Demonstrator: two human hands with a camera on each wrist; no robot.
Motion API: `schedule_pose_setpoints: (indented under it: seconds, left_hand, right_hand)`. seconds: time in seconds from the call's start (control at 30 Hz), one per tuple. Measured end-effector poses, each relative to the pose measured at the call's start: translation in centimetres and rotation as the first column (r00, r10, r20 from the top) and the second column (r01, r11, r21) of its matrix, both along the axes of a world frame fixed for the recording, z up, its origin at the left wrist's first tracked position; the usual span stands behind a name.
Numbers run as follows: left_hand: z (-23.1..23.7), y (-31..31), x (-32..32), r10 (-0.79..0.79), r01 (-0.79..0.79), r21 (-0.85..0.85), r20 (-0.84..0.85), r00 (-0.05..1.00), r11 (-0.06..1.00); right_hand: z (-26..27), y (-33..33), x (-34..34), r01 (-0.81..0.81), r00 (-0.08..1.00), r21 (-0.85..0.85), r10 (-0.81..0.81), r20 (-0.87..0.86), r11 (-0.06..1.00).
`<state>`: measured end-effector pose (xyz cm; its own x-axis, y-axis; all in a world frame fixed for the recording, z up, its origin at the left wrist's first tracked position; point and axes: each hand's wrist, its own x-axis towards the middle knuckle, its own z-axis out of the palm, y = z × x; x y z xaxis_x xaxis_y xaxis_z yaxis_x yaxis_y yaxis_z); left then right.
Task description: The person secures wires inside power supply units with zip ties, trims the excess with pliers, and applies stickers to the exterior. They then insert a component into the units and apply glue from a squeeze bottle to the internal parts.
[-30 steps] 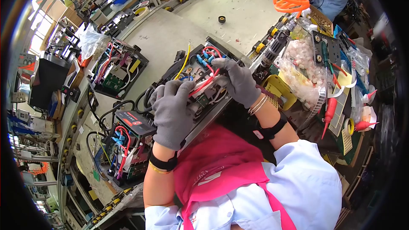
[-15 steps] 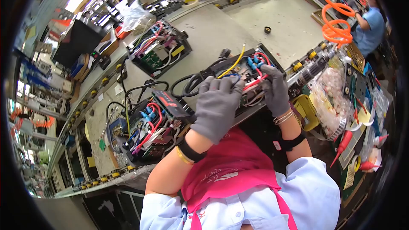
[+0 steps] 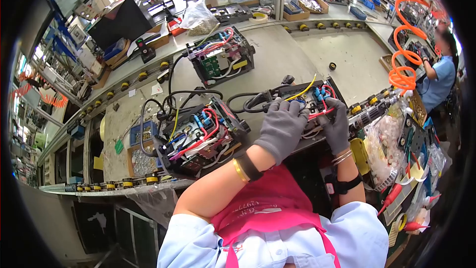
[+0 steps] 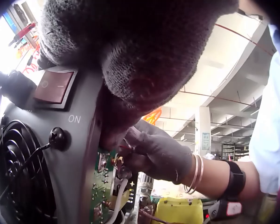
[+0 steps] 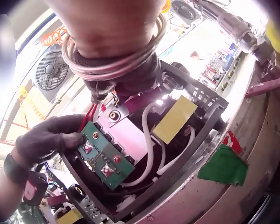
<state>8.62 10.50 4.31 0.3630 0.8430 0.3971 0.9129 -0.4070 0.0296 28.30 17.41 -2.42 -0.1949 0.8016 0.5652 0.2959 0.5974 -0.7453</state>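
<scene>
In the head view, my gloved left hand [image 3: 283,130] grips the left end of an uncovered electronic unit, beside its yellow wire [image 3: 308,87]. My gloved right hand [image 3: 337,128] pinches the red wires [image 3: 321,113] on the unit's right side. The left wrist view has my left hand [image 4: 144,51] over the dark housing [image 4: 79,135], which carries a rocker switch [image 4: 54,87] and a fan; my right hand [image 4: 161,151] is bent near the circuit board. From the right wrist, the green board [image 5: 107,156] lies between both hands; my right fingertips are partly hidden.
A similar open unit [image 3: 198,139] is at the left, with another [image 3: 220,58] behind it. Black cables link across the bench. An air driver [image 3: 369,115], an orange coiled hose [image 3: 402,74] and a bag of small parts [image 3: 384,146] are at the right. Another person [image 3: 439,77] sits beyond.
The head view has swung left, so the unit and both hands appear further right and lower. Both hands stay at the unit; the right fingers have lowered closer to the wires.
</scene>
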Motion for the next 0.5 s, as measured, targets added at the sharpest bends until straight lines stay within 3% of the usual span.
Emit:
schedule_pose_setpoints:
  seconds: [0.03,0.2,0.27,0.33,0.4,0.47,0.5]
  left_hand:
    - [0.2,0.1,0.1,0.012,-0.012,-0.018,0.004,1.0,1.0]
    - [0.4,0.3,-0.3,0.003,-0.004,-0.087,-0.015,1.0,0.996]
    - [1.4,-1.5,-0.8,-0.062,0.065,-0.046,0.062,0.996,0.997]
    - [4.4,-4.3,-2.4,-0.184,0.194,-0.042,0.171,0.968,0.98]
    - [9.4,-7.5,-5.7,-0.221,0.244,-0.174,0.143,0.965,0.954]
    - [12.7,-9.3,-10.8,-0.188,0.223,-0.197,0.184,0.965,0.955]
    - [13.6,-9.7,-13.3,-0.076,0.139,-0.239,0.253,0.964,0.961]
  right_hand:
    - [0.1,0.3,-0.1,0.047,0.996,0.074,-0.053,0.073,0.996]
    - [1.5,0.3,-0.2,0.019,0.988,0.032,-0.023,0.154,0.999]
    - [2.2,0.3,0.0,-0.002,0.98,0.012,0.0,0.201,1.0]
    - [4.5,-0.4,0.6,0.012,0.899,-0.065,0.017,0.437,0.998]
    - [7.2,-1.5,1.2,-0.142,0.809,0.107,0.053,0.585,0.984]
    - [12.6,-2.8,1.7,-0.106,0.83,-0.25,0.224,0.511,0.963]
    - [14.0,-2.6,2.1,-0.104,0.923,-0.348,0.221,0.315,0.932]
